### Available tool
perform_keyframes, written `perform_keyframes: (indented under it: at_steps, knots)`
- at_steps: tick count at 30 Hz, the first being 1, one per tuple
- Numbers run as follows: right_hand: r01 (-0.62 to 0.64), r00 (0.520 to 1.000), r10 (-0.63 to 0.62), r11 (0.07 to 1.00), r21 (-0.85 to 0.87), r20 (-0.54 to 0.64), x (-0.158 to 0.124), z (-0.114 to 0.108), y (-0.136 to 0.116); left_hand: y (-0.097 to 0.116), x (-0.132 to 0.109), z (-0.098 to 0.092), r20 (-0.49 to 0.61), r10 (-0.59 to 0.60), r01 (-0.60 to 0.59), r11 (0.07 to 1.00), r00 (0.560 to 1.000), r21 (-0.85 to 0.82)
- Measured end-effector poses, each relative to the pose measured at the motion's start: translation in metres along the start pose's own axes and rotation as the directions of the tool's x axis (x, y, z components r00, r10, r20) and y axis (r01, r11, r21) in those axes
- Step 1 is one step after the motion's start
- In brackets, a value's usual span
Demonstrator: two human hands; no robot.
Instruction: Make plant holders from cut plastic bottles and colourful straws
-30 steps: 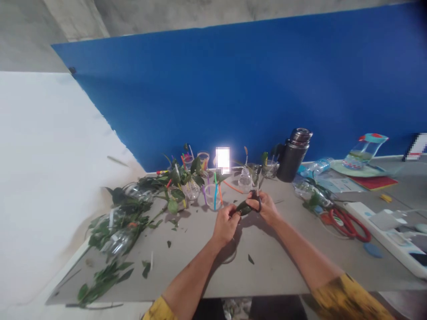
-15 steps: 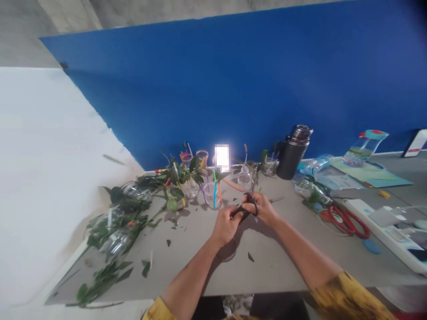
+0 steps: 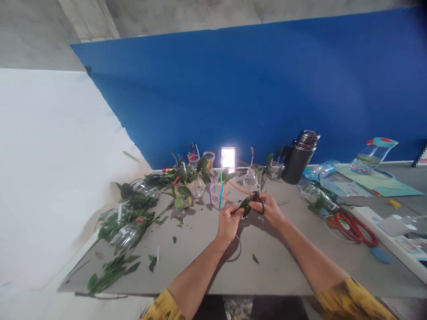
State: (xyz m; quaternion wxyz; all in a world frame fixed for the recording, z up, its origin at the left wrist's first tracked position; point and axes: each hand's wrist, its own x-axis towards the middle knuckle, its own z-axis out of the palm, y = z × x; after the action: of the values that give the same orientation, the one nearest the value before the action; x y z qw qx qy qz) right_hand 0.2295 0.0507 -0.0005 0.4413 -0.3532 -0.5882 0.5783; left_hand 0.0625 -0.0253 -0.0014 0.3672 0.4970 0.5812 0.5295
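"What's nearest?"
"From here, around five o'clock, I see the left hand [image 3: 229,223] pinching a dark leaf [image 3: 246,206], the right hand [image 3: 271,210] gripping black scissors [image 3: 263,206]."
"Farther?"
"Clear cup [image 3: 215,193], ten o'clock from the leaf; then a flask [image 3: 299,161], two o'clock."

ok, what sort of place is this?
Probably an indoor craft table: loose greenery at left, coloured straws near the middle, and black-handled scissors in the right hand.

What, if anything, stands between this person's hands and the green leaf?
Nothing visible. The left hand pinches the green leaf directly; the right hand, holding black-handled scissors, is right by the leaf's other side. The clear cup with straws stands beyond the left hand, not between.
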Motion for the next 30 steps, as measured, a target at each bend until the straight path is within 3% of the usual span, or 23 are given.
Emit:
perform_keyframes:
  at_steps: [7,24,30]
  knots:
    - [0.018,0.998,-0.020,1.000,-0.021,-0.061,-0.0042,0.0118,-0.0069,0.0002,-0.0008,0.0058,0.086,-0.083,0.088,0.995,0.993,-0.045]
    - [0.046,0.995,-0.044,0.998,0.032,-0.087,-0.0047,0.0117,-0.0060,-0.0022,-0.0018,0.0065,0.153,-0.044,0.052,0.997,0.987,-0.048]
    - [0.030,0.995,-0.023,0.997,0.077,-0.096,-0.0028,0.0122,-0.0019,-0.0059,0.0010,0.0088,0.201,-0.111,0.140,0.981,0.973,-0.134]
